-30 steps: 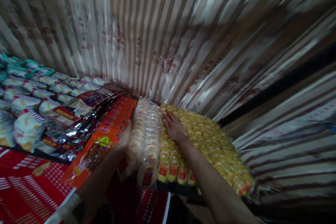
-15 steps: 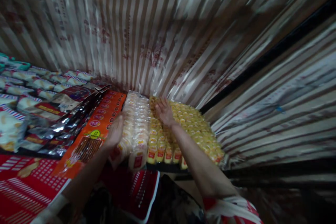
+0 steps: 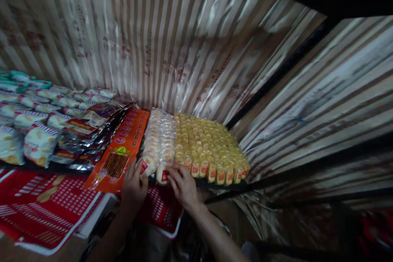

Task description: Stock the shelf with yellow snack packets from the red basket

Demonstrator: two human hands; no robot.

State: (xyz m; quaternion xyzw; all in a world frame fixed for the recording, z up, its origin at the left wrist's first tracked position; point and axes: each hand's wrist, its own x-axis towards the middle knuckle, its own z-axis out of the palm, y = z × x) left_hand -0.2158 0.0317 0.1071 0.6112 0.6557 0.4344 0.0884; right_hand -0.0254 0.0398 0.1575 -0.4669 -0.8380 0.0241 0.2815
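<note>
Two long clear packs of pale round biscuits (image 3: 158, 139) lie side by side on a display shelf, red labels at their near ends. My left hand (image 3: 133, 186) rests at the near end of the left pack, fingers curled against it. Just right of it, my right hand (image 3: 183, 184) touches the near end of the right pack with bent fingers. A wide block of yellow-wrapped biscuit packs (image 3: 208, 145) fills the shelf to the right of them.
An orange snack box (image 3: 123, 149) lies left of the biscuits, then dark foil bags (image 3: 89, 131) and white snack bags (image 3: 37, 139). Red printed bags (image 3: 43, 206) hang at the front. Striped shiny sheeting (image 3: 184, 37) forms the back and right walls.
Both hands have drawn back from the far and middle parts of the packs to their near ends. The camera view has pulled back and tilted.
</note>
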